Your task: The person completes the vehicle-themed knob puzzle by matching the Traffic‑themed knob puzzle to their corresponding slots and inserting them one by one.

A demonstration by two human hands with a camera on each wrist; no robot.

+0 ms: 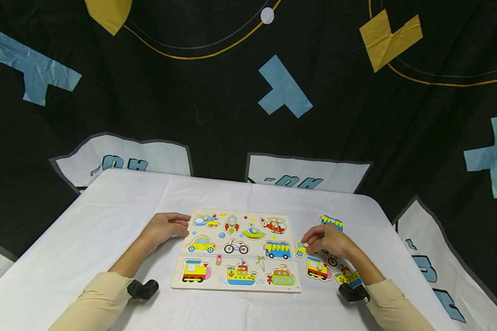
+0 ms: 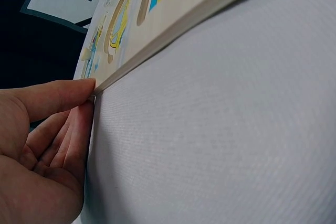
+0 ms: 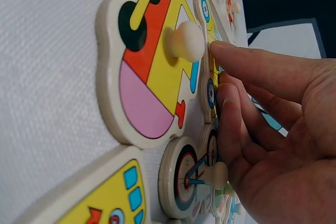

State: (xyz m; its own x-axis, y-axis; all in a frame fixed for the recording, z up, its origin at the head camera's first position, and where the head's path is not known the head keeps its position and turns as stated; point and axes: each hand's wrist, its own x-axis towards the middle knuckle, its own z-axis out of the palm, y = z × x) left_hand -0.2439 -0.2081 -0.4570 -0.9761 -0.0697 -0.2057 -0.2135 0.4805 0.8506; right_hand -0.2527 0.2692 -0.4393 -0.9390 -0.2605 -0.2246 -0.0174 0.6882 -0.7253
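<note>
A wooden knob puzzle board (image 1: 178,281) printed with vehicles lies flat on the table. My left hand (image 1: 170,225) touches its left edge; in the left wrist view the thumb (image 2: 63,95) rests right at the edge, with the other fingers beneath it. Just off the board's right side, my right hand (image 1: 327,240) pinches a yellow car piece (image 1: 300,251) between thumb and fingers, which hide its knob. The right wrist view shows this car piece (image 3: 211,95) beside the train piece (image 3: 152,72). Below the hand lies a bicycle piece (image 3: 184,174).
Close around the right hand lie a bus piece (image 1: 332,221), the train piece (image 1: 317,267) and a boat piece (image 1: 348,278). A white cloth covers the table (image 1: 215,312). Behind it hangs a black curtain (image 1: 215,101) with blue and yellow shapes.
</note>
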